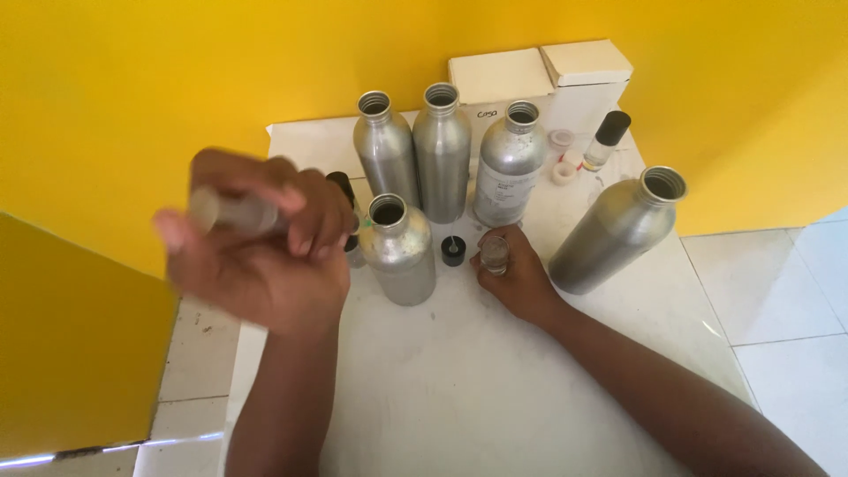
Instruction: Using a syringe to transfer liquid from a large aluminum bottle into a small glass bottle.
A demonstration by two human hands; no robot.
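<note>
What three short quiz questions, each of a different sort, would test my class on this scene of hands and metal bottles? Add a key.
1. How many silver metal bottles stand open on the white sheet?
2. True or false: the right hand grips a small clear glass vial standing on the sheet.
3. Which thing lies between the front bottle and the vial? A) a black cap B) a red spoon C) a blue cloth

Key
1. Five.
2. True.
3. A. Meanwhile the left hand holds a blurred clear tube-like thing, raised above the sheet.
</note>
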